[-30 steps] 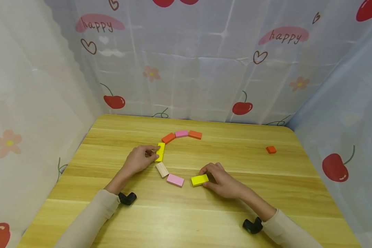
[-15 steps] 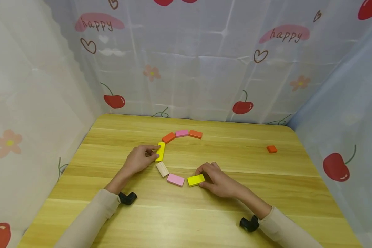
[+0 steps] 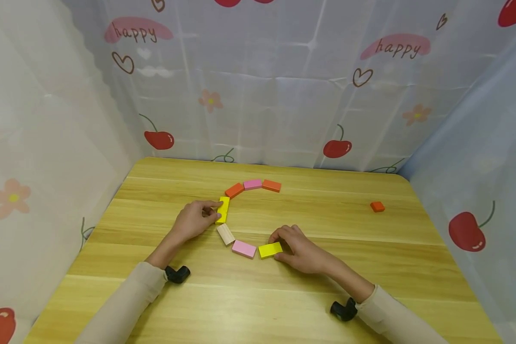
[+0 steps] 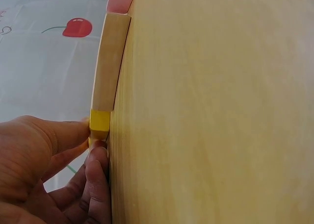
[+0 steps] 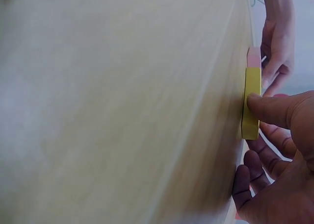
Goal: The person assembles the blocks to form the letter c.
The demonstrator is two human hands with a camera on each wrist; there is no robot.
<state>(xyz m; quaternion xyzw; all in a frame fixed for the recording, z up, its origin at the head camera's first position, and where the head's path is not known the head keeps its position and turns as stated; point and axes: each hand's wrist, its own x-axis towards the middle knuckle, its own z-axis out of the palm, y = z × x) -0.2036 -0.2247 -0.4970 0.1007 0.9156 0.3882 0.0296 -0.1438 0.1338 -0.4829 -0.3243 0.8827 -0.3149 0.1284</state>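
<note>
Small coloured blocks lie end to end in a C-shaped curve on the wooden table. My left hand [image 3: 195, 220] holds the upright-running yellow block [image 3: 223, 209] at the curve's left side, thumb and fingertips at its edges. Just below it lies a plain wood block [image 3: 225, 234], then a pink block [image 3: 243, 249]. With thumb and fingers my right hand [image 3: 302, 251] pinches a second yellow block [image 3: 269, 250], a narrow gap right of the pink one. In the right wrist view the thumb lies along this yellow block's [image 5: 252, 111] long side.
At the curve's far end are an orange block [image 3: 234, 190], a pink block [image 3: 252, 184] and another orange block [image 3: 272, 186]. One orange block [image 3: 377, 207] lies alone at the right. Printed curtains [image 3: 258, 114] stand behind the table [image 3: 258, 306] and along both sides.
My right hand has slid its yellow block a little to the left, narrowing the gap to the pink block. The left hand stays on the other yellow block.
</note>
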